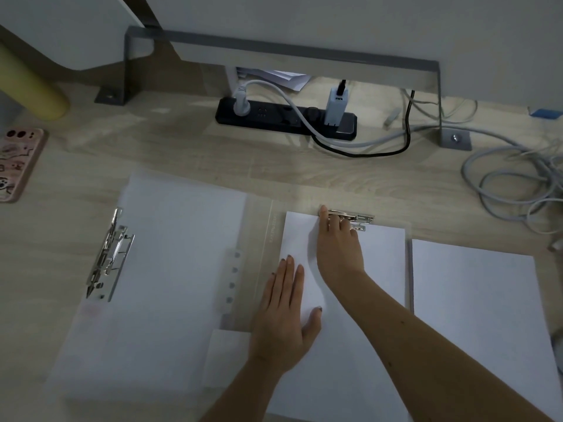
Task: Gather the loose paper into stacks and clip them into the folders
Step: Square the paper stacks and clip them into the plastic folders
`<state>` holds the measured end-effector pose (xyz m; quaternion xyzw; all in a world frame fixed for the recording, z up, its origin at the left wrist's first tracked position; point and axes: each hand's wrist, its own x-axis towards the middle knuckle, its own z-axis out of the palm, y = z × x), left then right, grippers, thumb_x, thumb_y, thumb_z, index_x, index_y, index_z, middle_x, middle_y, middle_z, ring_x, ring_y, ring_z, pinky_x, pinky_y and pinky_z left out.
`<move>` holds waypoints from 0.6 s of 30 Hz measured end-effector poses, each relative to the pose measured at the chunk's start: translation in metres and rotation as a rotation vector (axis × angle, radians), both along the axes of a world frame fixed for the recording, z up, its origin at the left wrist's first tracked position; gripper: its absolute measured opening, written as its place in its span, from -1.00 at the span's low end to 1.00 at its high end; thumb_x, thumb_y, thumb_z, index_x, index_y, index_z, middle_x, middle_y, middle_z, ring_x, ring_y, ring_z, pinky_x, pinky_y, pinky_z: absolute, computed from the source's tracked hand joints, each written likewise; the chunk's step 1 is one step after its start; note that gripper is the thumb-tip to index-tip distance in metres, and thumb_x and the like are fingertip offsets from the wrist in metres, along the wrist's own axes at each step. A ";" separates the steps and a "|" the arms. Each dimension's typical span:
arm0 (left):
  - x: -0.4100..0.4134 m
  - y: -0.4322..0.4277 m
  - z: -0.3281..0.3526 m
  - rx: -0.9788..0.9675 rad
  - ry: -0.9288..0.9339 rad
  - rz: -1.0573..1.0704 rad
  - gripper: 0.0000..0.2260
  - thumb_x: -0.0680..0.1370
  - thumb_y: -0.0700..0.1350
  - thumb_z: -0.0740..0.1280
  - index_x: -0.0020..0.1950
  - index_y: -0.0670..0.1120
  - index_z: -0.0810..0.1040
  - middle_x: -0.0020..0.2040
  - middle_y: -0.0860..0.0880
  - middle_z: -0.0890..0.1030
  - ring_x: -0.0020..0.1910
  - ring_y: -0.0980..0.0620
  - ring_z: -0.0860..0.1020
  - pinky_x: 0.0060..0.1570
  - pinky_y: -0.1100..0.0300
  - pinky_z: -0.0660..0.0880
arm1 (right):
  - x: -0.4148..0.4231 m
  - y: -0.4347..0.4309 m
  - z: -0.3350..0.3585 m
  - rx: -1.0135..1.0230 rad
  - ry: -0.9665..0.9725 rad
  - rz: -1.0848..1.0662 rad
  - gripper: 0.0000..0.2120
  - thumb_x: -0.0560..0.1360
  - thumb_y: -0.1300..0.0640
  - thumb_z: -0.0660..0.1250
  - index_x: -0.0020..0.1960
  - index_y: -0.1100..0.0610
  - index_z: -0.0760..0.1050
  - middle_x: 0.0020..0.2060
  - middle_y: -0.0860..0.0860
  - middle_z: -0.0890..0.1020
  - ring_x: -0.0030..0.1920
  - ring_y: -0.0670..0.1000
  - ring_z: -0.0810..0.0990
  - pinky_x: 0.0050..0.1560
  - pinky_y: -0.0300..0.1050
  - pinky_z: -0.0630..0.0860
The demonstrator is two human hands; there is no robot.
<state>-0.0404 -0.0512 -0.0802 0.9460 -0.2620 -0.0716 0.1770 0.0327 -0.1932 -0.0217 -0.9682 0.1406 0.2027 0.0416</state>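
While both hands are busy up front, a black power strip (286, 118) lies at the back under a grey metal shelf frame (274, 47), loose grey cables (511, 178) coil far right, and a pink phone case (18, 164) lies far left. A second open folder with a silver lever clip (109, 254) lies left, and a separate white paper pile (481, 315) lies right. All of it lies on a pale wood-grain desk (182, 147) against a white wall. The white paper stack (350, 345) lies in the translucent folder (268, 239). The left hand (283, 318) presses flat on its left edge, fingers straight. The right hand (338, 248) reaches to the silver top clip (362, 219), fingers bent over it; gripping or pressing, I cannot tell.
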 end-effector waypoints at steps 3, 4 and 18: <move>0.000 0.000 0.000 0.004 0.016 -0.008 -0.39 0.53 0.16 0.18 0.47 -0.17 0.24 0.51 -0.12 0.20 0.52 -0.03 0.12 0.46 0.08 0.13 | -0.006 0.003 -0.003 0.000 -0.047 -0.014 -0.38 0.55 0.32 -0.01 0.48 0.31 -0.29 0.33 0.21 0.29 0.31 0.16 0.30 0.29 -0.06 0.27; 0.001 0.000 0.000 0.005 0.021 -0.007 -0.39 0.54 0.16 0.17 0.47 -0.17 0.23 0.52 -0.11 0.19 0.52 -0.02 0.10 0.47 0.09 0.10 | -0.008 0.003 -0.005 0.010 -0.069 -0.021 -0.37 0.54 0.31 0.00 0.49 0.29 -0.30 0.33 0.20 0.29 0.30 0.15 0.30 0.29 -0.06 0.26; 0.007 0.002 0.004 0.129 0.061 -0.042 -0.41 0.56 0.12 0.04 0.48 -0.22 0.18 0.52 -0.18 0.14 0.52 -0.05 0.05 0.48 0.12 -0.03 | -0.139 -0.095 0.019 0.218 -0.391 -0.515 -0.51 0.47 0.39 0.20 0.39 0.23 0.33 0.27 0.26 0.42 0.26 0.28 0.37 0.22 0.08 0.38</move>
